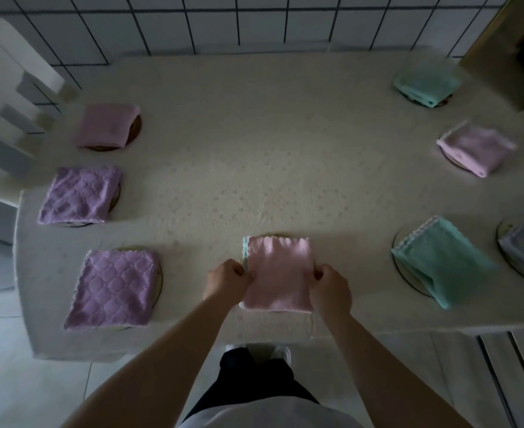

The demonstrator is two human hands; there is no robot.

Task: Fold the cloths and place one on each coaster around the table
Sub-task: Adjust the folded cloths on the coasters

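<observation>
While both hands pinch its side edges, the folded pink terry cloth with a mint-green underside [277,273] lies over the round coaster [275,235] at the near edge of the cream-covered counter [254,149]. The left hand [227,281] has its grip clamped on the left edge and the right hand [331,288] on the right, probably to square the cloth over the coaster. Every other coaster in view already carries a folded cloth, among them a quilted purple cloth [115,288] and a mint-green one [439,267], so this looks like the last placement. No writing or brand is readable.
</observation>
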